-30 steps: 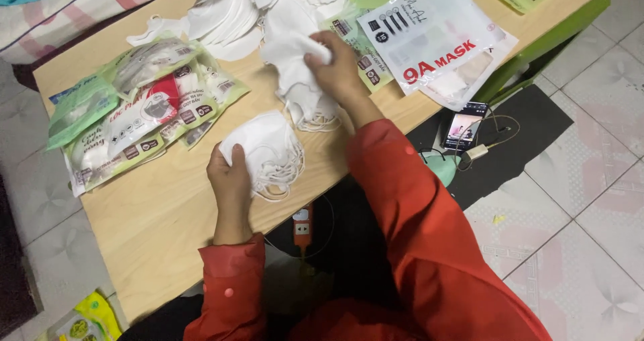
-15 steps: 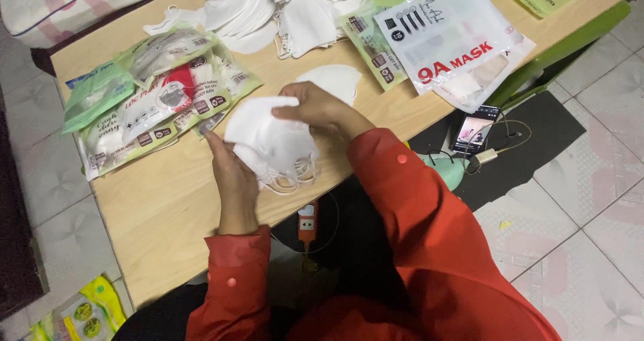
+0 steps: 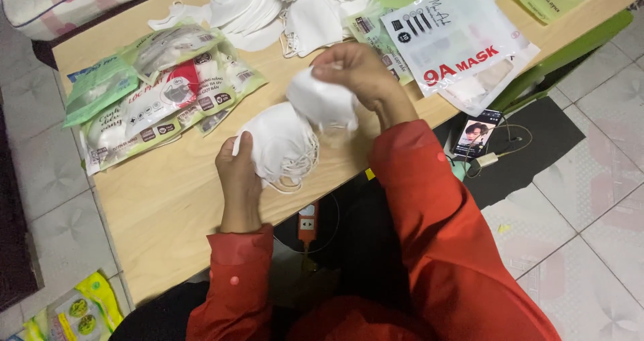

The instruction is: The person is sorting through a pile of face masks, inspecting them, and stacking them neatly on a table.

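Observation:
My left hand (image 3: pixel 238 173) grips a stack of white face masks (image 3: pixel 278 143) just above the near edge of a low wooden table (image 3: pixel 168 207); their ear loops hang below. My right hand (image 3: pixel 359 73) holds a single white mask (image 3: pixel 322 103) right above and to the right of that stack, touching it. Both arms wear red sleeves.
A pile of loose white masks (image 3: pixel 282 9) lies at the far edge. Green mask packets (image 3: pixel 154 86) sit at left, a white printed bag (image 3: pixel 463 42) at right. On the floor are a phone (image 3: pixel 475 138) on a dark mat, an orange power strip (image 3: pixel 307 221) and a yellow packet (image 3: pixel 74 311).
My right hand took a mask from the far pile, brought it to the stack, then lifted again with a single mask. The left hand kept its stack in place.

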